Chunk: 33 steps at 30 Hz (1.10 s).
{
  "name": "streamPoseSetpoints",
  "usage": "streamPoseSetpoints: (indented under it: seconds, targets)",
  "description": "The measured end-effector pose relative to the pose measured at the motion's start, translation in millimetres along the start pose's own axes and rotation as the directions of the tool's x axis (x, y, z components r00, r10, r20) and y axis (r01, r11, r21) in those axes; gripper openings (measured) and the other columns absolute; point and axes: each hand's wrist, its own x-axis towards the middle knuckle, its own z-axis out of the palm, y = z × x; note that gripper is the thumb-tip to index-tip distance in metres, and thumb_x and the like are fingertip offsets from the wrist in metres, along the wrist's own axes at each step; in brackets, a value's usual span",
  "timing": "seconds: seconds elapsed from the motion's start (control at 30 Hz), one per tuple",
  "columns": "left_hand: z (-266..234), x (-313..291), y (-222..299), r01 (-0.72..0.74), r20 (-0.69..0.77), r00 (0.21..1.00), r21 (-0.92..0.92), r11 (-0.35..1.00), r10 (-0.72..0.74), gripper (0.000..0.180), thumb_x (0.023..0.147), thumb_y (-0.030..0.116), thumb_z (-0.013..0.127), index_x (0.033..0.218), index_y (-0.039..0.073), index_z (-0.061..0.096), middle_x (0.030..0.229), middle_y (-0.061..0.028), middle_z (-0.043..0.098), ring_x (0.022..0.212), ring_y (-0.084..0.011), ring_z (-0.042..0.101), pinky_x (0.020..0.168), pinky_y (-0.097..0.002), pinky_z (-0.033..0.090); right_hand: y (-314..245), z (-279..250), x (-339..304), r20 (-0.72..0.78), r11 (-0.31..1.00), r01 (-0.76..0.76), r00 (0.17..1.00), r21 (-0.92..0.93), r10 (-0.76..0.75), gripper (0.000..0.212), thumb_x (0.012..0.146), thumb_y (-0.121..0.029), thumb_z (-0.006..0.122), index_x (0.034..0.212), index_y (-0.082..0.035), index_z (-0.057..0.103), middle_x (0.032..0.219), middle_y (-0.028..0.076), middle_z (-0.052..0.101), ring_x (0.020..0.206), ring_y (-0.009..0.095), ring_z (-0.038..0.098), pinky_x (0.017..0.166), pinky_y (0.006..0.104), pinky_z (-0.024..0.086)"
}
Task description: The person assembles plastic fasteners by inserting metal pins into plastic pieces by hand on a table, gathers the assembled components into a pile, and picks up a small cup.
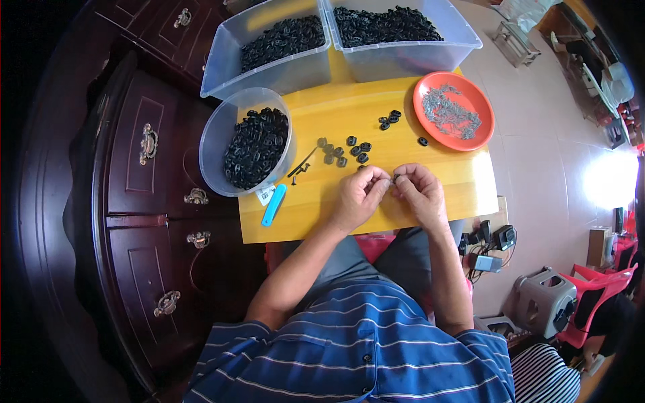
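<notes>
Close together over the front part of the yellow table (316, 221), both my hands are at work. My right hand (422, 195) pinches a small black oval piece (396, 177) between thumb and fingertips. The closed fingertips of my left hand (361, 196) meet it from the other side; what they grip is too small to make out. Just beyond my hands lie several loose black oval pieces (356, 151), with another small cluster (385, 126) farther off. An orange plate (488, 127) at the far right carries a heap of small silvery metal pieces (450, 113).
A clear round tub (209, 164) and two clear bins (269, 78) (403, 62) hold many black pieces. A blue-handled tool (273, 205) and small dark sticks (302, 163) lie left of my hands. Dark wooden cabinets (144, 181) stand left; a grey stool (545, 299) stands right.
</notes>
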Motion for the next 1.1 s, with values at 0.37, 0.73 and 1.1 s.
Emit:
streamPoseSetpoints:
  seconds: [0.37,0.73,1.1]
  targets:
    - [-1.1,2.8,-2.0,0.025,-0.001,1.000,0.030,0.999,-0.025,0.005,0.099,0.005,0.063,0.100,0.000,0.065,0.079,-0.0010,0.066,0.066,-0.0059,0.059,0.061,-0.0229,0.050,1.4,-1.7,1.0,-0.013,1.000,-0.013,1.000,-0.022,0.012,0.011,0.101,-0.007,0.063,0.109,0.000,0.066,0.090,-0.001,0.067,0.079,0.005,0.062,0.070,0.0218,0.052]
    - [-0.9,2.5,-4.7,-0.007,0.005,1.000,0.034,0.999,0.007,0.005,0.099,0.004,0.062,0.100,0.000,0.064,0.080,-0.0009,0.065,0.067,-0.0058,0.059,0.062,-0.0224,0.050,0.6,-1.1,1.7,-0.016,0.999,-0.040,0.999,-0.021,0.040,0.014,0.099,-0.007,0.064,0.111,0.001,0.067,0.092,0.000,0.070,0.080,0.006,0.063,0.072,0.0218,0.052]
    - [-1.9,2.3,-3.9,-0.015,0.018,1.000,0.055,0.998,0.014,0.005,0.099,0.005,0.063,0.099,0.000,0.065,0.079,-0.0008,0.065,0.066,-0.0056,0.059,0.061,-0.0222,0.050,3.9,-4.0,3.0,0.006,0.997,-0.033,0.999,-0.068,0.033,0.014,0.099,-0.006,0.065,0.110,0.001,0.068,0.091,0.001,0.070,0.082,0.006,0.064,0.074,0.0225,0.052]
